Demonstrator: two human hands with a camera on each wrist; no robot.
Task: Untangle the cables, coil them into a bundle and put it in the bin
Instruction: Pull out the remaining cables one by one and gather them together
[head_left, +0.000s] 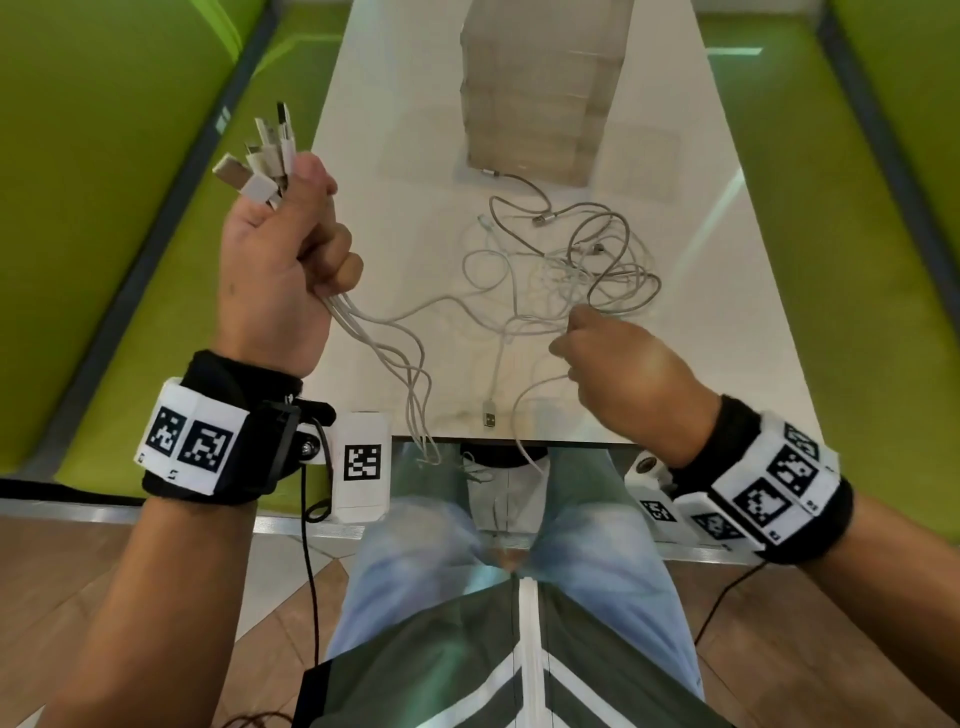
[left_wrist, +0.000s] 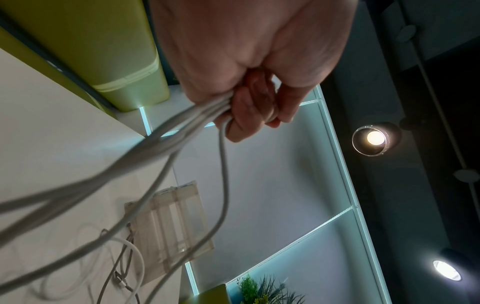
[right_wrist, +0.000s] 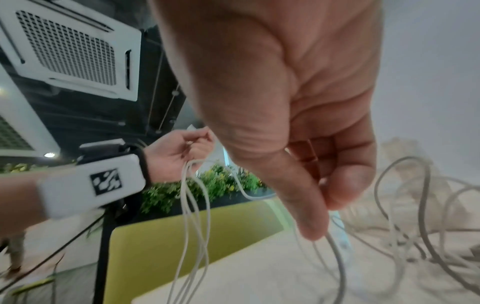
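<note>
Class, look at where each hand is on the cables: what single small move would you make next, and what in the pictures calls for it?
Probably draw the right hand gently back along the strand it pinches, easing it out of the tangle. The left hand already grips several plug ends together, while the loose loops lie knotted on the table before the bin.

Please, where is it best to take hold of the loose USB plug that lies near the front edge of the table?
Probably pinch the USB plug by its two flat sides, coming from above. It lies flat, free of the tangle, its cord running away from the edge.
</note>
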